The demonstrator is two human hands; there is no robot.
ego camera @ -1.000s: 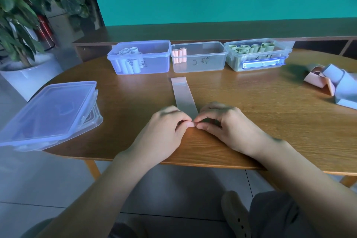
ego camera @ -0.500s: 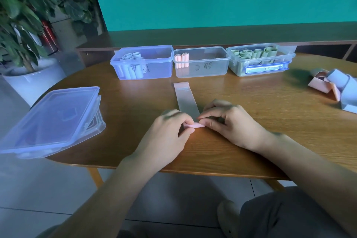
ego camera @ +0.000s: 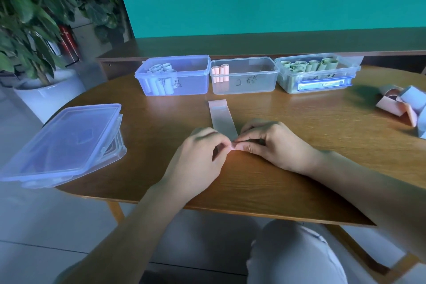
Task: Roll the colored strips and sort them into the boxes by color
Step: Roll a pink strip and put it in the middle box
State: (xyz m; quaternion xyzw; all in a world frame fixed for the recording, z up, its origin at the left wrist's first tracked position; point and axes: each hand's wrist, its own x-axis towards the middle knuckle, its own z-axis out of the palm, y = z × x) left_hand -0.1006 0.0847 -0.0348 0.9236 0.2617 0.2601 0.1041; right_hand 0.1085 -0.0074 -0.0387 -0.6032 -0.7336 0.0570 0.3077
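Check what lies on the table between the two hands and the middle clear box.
In the head view, only the unrolled part of the pink strip lies between the hands and the middle box; beyond its far end is bare table.

Wood-grain table (ego camera: 299, 122) w/ satin sheen — clear glossy plastic boxes (ego camera: 244, 85)

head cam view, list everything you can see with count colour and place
table: 1, brown wood, centre
blue box: 1, far left of row, holds pale blue rolls
clear box: 1, middle of row, holds 2 pink rolls
green-roll box: 1, clear, right of row
pink strip: 1, flat before the boxes, near end being rolled
lids: stacked, bluish clear, table's left edge
loose strips: pink and pale blue, far right
plant: 1, green, white pot, left
left hand: pinches strip's end
right hand: pinches strip's end
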